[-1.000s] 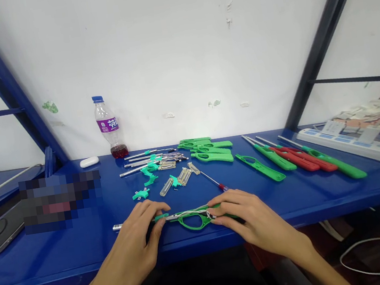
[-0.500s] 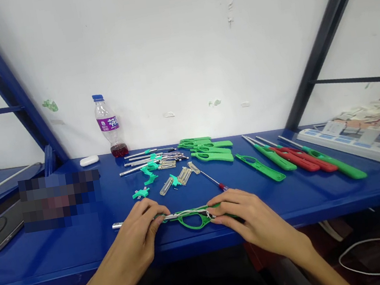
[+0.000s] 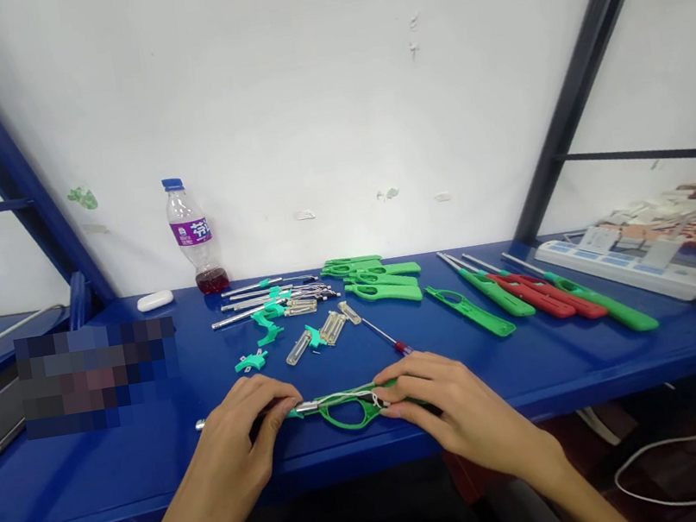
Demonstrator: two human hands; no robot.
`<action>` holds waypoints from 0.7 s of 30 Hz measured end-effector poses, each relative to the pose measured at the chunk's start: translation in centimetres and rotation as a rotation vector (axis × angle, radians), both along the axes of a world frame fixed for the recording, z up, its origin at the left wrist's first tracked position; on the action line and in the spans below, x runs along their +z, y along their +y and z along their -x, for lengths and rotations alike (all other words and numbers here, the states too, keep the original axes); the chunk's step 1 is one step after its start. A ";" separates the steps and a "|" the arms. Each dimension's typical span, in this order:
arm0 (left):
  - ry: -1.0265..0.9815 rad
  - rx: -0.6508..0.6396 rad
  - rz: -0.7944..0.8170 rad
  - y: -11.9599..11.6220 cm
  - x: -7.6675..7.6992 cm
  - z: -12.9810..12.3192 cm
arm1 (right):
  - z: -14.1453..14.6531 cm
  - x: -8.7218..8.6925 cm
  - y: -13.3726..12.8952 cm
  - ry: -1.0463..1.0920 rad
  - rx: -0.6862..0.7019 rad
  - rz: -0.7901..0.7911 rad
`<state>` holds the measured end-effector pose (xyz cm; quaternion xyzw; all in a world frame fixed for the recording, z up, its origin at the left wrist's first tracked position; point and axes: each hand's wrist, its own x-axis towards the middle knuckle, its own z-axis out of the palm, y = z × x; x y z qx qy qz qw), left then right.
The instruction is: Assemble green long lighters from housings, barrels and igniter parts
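Observation:
Near the front edge of the blue table, a green lighter handle shell (image 3: 349, 422) with a finger loop lies between my hands. My left hand (image 3: 248, 424) is closed, pinching the silver metal lighter tube (image 3: 308, 406) at the shell's left end; the tube's tip pokes out beyond the hand. My right hand (image 3: 450, 394) grips the shell's right part, its thumb and fingers by a black piece with looped white wire (image 3: 377, 400). The fingers partly hide that piece. Behind the right hand lies a screwdriver (image 3: 392, 340) with a red handle.
Further back are several metal tubes with wires (image 3: 262, 300), teal triggers (image 3: 251, 362), clear fuel tanks (image 3: 332, 328) and green handle shells (image 3: 385, 290). Red and green lighters (image 3: 536, 294) lie right, beside a white power strip (image 3: 624, 268). A bottle (image 3: 193, 240) stands back left.
The view has shifted slightly. Both hands keep their hold, and the tube and shell stay together with little visible movement between them.

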<state>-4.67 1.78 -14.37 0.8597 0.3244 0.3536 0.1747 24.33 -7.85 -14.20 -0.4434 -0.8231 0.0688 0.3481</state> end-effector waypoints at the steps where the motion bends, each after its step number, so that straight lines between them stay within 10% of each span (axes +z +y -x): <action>1: -0.011 0.000 -0.017 0.0 0.0 0.0 | 0.0 0.0 0.0 0.003 -0.002 0.000; 21: 0.030 -0.049 -0.110 -0.5 0.2 -0.4 | 0.1 0.2 -0.1 0.030 -0.005 0.015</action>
